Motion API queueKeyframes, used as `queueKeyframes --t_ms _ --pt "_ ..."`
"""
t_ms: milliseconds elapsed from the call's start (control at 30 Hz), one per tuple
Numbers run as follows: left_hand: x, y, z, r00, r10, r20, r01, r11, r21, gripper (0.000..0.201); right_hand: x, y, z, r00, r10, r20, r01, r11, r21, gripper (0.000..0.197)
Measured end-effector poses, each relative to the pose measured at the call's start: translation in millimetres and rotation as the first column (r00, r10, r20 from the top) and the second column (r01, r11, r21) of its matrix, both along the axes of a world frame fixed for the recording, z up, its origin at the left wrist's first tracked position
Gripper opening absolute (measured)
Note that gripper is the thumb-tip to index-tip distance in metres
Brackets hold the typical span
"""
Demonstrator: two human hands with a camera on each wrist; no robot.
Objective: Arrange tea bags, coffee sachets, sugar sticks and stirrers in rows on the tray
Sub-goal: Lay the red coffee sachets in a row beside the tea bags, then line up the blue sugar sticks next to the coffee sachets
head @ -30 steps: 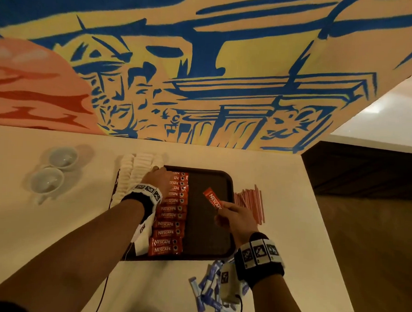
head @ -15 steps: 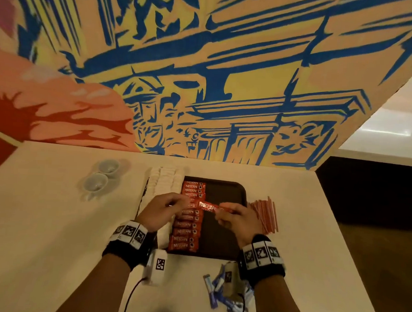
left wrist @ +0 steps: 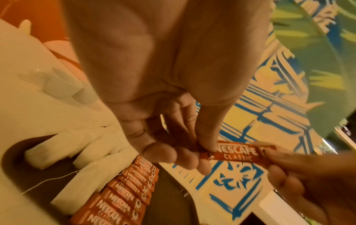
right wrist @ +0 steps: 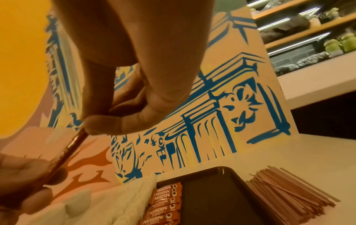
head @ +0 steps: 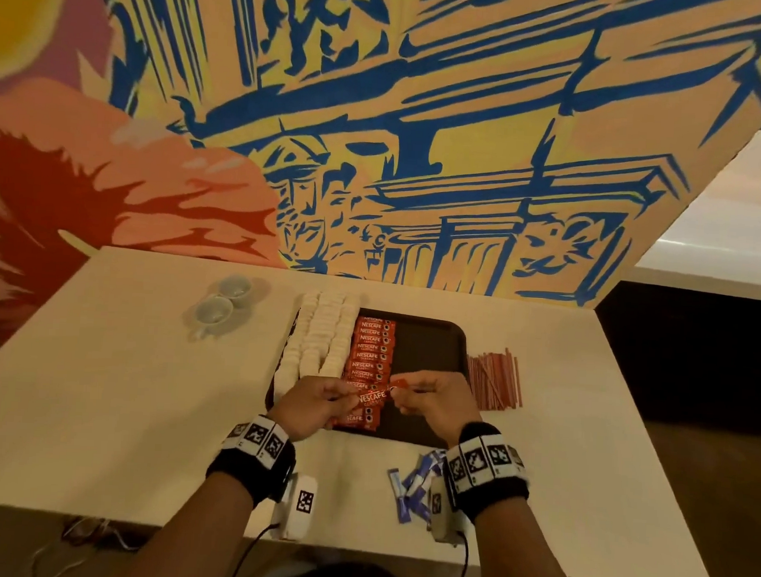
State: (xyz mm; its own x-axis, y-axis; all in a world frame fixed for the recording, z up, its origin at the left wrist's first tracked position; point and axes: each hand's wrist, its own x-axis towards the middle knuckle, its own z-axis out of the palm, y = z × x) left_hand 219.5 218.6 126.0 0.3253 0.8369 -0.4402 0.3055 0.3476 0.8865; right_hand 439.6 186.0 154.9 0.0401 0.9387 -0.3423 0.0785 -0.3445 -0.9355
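Both hands over the near edge of the tray [head: 453, 336], one Nescafé coffee sachet [head: 375, 396] held between them, clear of the surface. Left hand [head: 315, 402] pinches the sachet's left end, thumb on top and fingertips curled beneath; the wrist view shows the label facing up. Right hand [head: 434, 403] pinches the right end between thumb and forefinger, other fingers curled in.

Tray contents: white tea bags [head: 323, 338] in columns along the left edge, some lapping over the rim. Beside them a single column of coffee sachets [head: 371, 354], shingled from far edge to near edge, labels up. Right half of the tray is bare dark surface.

Still off the tray: red stirrers [head: 495, 378] heaped on the tabletop just beside the tray's right edge; blue sugar sticks [head: 412, 486] in a loose pile near the tabletop's near edge, by the right wrist.

Judgement on the step: this sachet probably goes at the near end of the column, or starts a second column.
- Keep it level and parallel to the laid ones before lowering.
- Label up, cup icon to the right, matching neighbours.
- Set the left end down first against the tea bags, then let the right end fall.
- Release lightly; shingled foil slides, so a drag could shunt the column.
- Leave the right half free for sugar and stirrers.
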Motion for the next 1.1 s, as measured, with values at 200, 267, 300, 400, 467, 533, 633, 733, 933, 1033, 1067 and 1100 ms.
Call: queueKeyframes --t_ms 200,267,300,400,467,533,633,733,933,1033,1067,1100 --pt "13.3 -15.2 -5.0 0.988 -0.073 -0.136 0.099 0.975 0.199 0.041 -1.1 -3.0 -10.0 0.986 -0.083 0.144 0.084 0.996 -0.003 0.01" --pt "19.4 -14.5 1.9 0.979 -0.095 -0.18 0.142 0.952 0.271 0.041 2.7 -2.1 -5.7 0.994 -0.105 0.038 0.106 0.994 -0.027 0.015" --pt "21.2 -12.2 4.5 0.97 -0.096 -0.225 0.164 0.937 0.309 0.038 5.6 -1.4 -3.2 0.994 -0.105 -0.02 0.104 0.993 -0.052 0.019" --pt "24.8 -0.1 11.7 0.922 -0.068 -0.38 0.24 0.871 0.428 0.029 15.6 -0.9 0.4 0.993 -0.07 -0.1 0.059 0.993 -0.107 0.019" --pt "27.0 9.7 13.0 0.89 -0.071 -0.45 0.321 0.798 0.51 0.027 20.0 0.3 0.2 0.992 -0.052 -0.112 0.039 0.993 -0.114 0.016" --pt "30.1 19.8 11.0 0.862 -0.086 -0.499 0.398 0.725 0.563 0.026 22.5 4.5 -0.6 0.993 -0.05 -0.104 0.037 0.993 -0.116 0.016" --pt "32.9 33.6 6.9 0.832 -0.117 -0.542 0.463 0.684 0.563 0.027 23.6 13.2 -0.6 0.996 -0.036 -0.083 0.025 0.992 -0.12 0.018" --pt "28.3 42.4 -3.9 0.837 -0.13 -0.532 0.473 0.66 0.583 0.027 27.3 17.2 -3.4 0.999 -0.013 -0.03 0.01 0.995 -0.102 0.023" --pt "-3.4 61.1 -45.8 0.825 0.011 -0.564 0.33 0.801 0.499 0.024 67.3 -5.6 -37.5 0.967 -0.055 0.25 0.101 0.979 -0.176 0.03" --pt "-14.6 68.6 -73.7 0.7 -0.062 -0.711 0.433 0.829 0.354 0.028 86.0 -31.0 -67.2 0.885 -0.058 0.461 0.216 0.93 -0.297 0.042" --pt "-15.5 69.6 -81.7 0.657 -0.098 -0.748 0.476 0.824 0.309 0.029 90.2 -40.9 -77.0 0.857 -0.056 0.512 0.26 0.905 -0.336 0.047" --pt "-14.9 70.3 -88.5 0.613 -0.134 -0.779 0.514 0.816 0.264 0.031 93.0 -50.9 -85.4 0.836 -0.059 0.545 0.304 0.877 -0.372 0.051"
